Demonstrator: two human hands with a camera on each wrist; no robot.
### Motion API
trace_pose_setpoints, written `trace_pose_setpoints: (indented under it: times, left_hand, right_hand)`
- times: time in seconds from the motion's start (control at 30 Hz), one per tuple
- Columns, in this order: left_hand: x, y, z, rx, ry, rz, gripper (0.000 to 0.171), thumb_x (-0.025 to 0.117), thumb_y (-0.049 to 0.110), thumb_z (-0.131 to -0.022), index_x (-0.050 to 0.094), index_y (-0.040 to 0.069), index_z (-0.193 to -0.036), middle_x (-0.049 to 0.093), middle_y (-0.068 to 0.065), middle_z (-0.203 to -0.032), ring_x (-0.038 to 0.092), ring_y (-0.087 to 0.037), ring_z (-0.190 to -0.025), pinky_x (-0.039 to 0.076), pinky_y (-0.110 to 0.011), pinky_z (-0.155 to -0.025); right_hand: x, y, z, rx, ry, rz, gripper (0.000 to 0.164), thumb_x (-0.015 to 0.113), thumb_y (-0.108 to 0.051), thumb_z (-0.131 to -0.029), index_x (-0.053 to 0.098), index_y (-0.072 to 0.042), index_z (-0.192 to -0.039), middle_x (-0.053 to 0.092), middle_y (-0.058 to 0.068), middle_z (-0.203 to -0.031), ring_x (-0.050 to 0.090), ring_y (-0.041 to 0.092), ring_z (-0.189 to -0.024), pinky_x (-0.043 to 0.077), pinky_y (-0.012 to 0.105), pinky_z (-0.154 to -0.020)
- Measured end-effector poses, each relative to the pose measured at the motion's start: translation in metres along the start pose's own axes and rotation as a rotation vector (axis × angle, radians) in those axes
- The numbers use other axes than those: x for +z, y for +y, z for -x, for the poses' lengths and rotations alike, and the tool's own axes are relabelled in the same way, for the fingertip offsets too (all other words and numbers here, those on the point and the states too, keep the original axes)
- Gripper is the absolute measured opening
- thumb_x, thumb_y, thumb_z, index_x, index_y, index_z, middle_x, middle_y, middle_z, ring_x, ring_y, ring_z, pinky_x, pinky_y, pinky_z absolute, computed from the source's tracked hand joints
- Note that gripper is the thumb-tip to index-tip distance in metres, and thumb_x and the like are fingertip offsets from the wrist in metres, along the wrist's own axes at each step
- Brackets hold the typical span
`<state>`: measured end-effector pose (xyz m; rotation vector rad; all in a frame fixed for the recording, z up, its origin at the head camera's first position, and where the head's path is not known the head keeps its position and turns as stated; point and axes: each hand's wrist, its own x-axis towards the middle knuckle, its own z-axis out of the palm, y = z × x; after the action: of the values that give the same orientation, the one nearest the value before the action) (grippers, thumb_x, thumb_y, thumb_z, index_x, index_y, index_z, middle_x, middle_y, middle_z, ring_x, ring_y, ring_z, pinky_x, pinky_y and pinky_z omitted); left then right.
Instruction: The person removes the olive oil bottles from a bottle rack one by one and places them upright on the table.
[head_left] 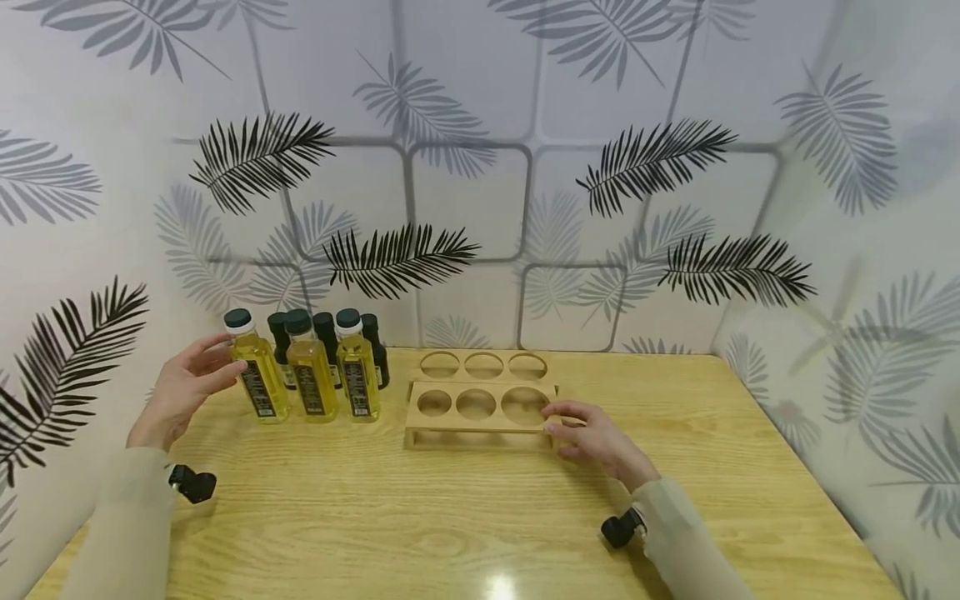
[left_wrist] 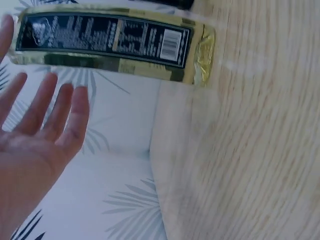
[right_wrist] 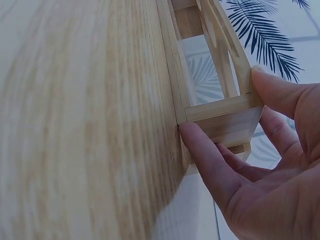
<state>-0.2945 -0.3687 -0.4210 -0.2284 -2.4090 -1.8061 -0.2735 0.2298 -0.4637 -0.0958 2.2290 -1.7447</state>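
Observation:
At the left, an oil bottle (head_left: pixel 258 375) with a dark cap and black label stands upright, filled with yellow oil. My left hand (head_left: pixel 187 387) is beside it, its fingers spread around the upper part. In the left wrist view, the fingers of that hand (left_wrist: pixel 45 130) look straight, with a gap to the bottle (left_wrist: pixel 105 42). A two-tier wooden rack (head_left: pixel 480 425) with round holes stands in the middle of the table. My right hand (head_left: pixel 600 442) holds its right end. In the right wrist view, thumb and fingers (right_wrist: pixel 205 150) span the rack's end panel (right_wrist: pixel 235 125).
Two more oil bottles, one in the middle (head_left: pixel 311 375) and one at the right (head_left: pixel 358 371), stand in the same row. Dark bottles (head_left: pixel 378 354) stand behind them, partly hidden. A leaf-patterned wall covering (head_left: pixel 465 200) borders the wooden table (head_left: pixel 375 517) at back and sides.

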Motion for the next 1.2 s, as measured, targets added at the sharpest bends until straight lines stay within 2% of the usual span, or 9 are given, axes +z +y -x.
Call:
trace_pose_setpoints:
  times: [0.07, 0.13, 0.23, 0.43, 0.57, 0.77, 0.87, 1.03, 1.2]
  left_hand:
    - [0.003, 0.003, 0.003, 0.036, 0.079, 0.079, 0.062, 0.067, 0.017, -0.095, 0.04, 0.017, -0.151, 0.056, 0.003, -0.126, 0.059, 0.005, -0.099, 0.054, -0.014, -0.077]
    - [0.008, 0.007, 0.007, 0.058, 0.144, 0.165, 0.056, 0.069, 0.015, -0.092, 0.048, 0.013, -0.144, 0.059, 0.011, -0.114, 0.063, 0.003, -0.091, 0.055, -0.013, -0.074]
    - [0.017, 0.013, 0.013, 0.061, 0.256, 0.219, 0.043, 0.072, 0.015, -0.09, 0.059, 0.014, -0.13, 0.062, 0.01, -0.107, 0.063, 0.001, -0.086, 0.054, -0.012, -0.069]
    - [0.045, 0.028, 0.013, -0.066, 0.466, 0.239, 0.03, 0.079, 0.022, -0.084, 0.067, 0.016, -0.11, 0.061, 0.011, -0.093, 0.056, -0.004, -0.078, 0.049, -0.013, -0.057]
    - [0.064, 0.034, 0.013, -0.157, 0.544, 0.286, 0.024, 0.08, 0.024, -0.083, 0.069, 0.016, -0.103, 0.059, 0.01, -0.083, 0.052, -0.006, -0.068, 0.046, -0.015, -0.051]
    - [0.095, 0.042, 0.015, -0.154, 0.5, 0.421, 0.011, 0.074, 0.021, -0.089, 0.068, 0.014, -0.095, 0.059, 0.008, -0.07, 0.049, -0.008, -0.058, 0.043, -0.019, -0.048]
    - [0.115, 0.044, 0.016, -0.15, 0.462, 0.437, 0.011, 0.072, 0.022, -0.091, 0.067, 0.012, -0.094, 0.059, 0.006, -0.069, 0.052, -0.008, -0.058, 0.045, -0.019, -0.048]
    - [0.144, 0.046, 0.018, -0.158, 0.386, 0.342, 0.02, 0.065, 0.027, -0.095, 0.066, 0.008, -0.103, 0.063, 0.006, -0.074, 0.059, -0.007, -0.064, 0.051, -0.02, -0.058]
    - [0.167, 0.047, 0.017, -0.121, 0.301, 0.319, 0.03, 0.06, 0.03, -0.098, 0.063, 0.002, -0.11, 0.063, 0.006, -0.076, 0.06, -0.007, -0.068, 0.053, -0.02, -0.062]
  right_hand:
    - [0.0, 0.0, -0.001, 0.003, 0.002, 0.001, 0.041, 0.067, -0.02, -0.095, 0.058, -0.004, -0.131, 0.047, 0.011, -0.145, 0.054, 0.022, -0.123, 0.057, 0.036, -0.083]
    - [0.0, -0.001, 0.0, 0.004, -0.003, 0.003, 0.042, 0.067, -0.02, -0.095, 0.058, -0.004, -0.132, 0.047, 0.011, -0.145, 0.053, 0.024, -0.125, 0.057, 0.036, -0.083]
    - [0.001, -0.002, 0.001, 0.004, -0.01, 0.009, 0.044, 0.066, -0.021, -0.095, 0.056, -0.004, -0.134, 0.047, 0.012, -0.146, 0.051, 0.025, -0.127, 0.057, 0.036, -0.084]
    - [0.0, -0.005, 0.007, -0.017, 0.002, 0.048, 0.047, 0.065, -0.024, -0.096, 0.055, -0.003, -0.136, 0.046, 0.017, -0.145, 0.054, 0.024, -0.123, 0.057, 0.038, -0.085]
    - [-0.001, -0.006, 0.011, -0.029, 0.013, 0.054, 0.046, 0.064, -0.023, -0.097, 0.054, -0.002, -0.136, 0.045, 0.017, -0.146, 0.053, 0.028, -0.125, 0.057, 0.04, -0.087]
    - [0.001, -0.005, 0.014, -0.054, 0.041, 0.058, 0.045, 0.065, -0.022, -0.096, 0.056, -0.001, -0.134, 0.047, 0.017, -0.146, 0.051, 0.031, -0.129, 0.057, 0.043, -0.087]
    - [0.002, -0.005, 0.014, -0.06, 0.055, 0.057, 0.044, 0.065, -0.021, -0.096, 0.056, 0.0, -0.134, 0.05, 0.018, -0.144, 0.053, 0.031, -0.127, 0.056, 0.044, -0.088]
    - [0.005, -0.007, 0.012, -0.09, 0.096, 0.084, 0.044, 0.064, -0.019, -0.096, 0.055, -0.001, -0.135, 0.047, 0.02, -0.146, 0.05, 0.037, -0.13, 0.056, 0.045, -0.088]
    - [0.009, -0.01, 0.011, -0.148, 0.183, 0.179, 0.043, 0.066, -0.02, -0.095, 0.057, -0.005, -0.135, 0.041, 0.019, -0.151, 0.047, 0.042, -0.132, 0.055, 0.046, -0.088]
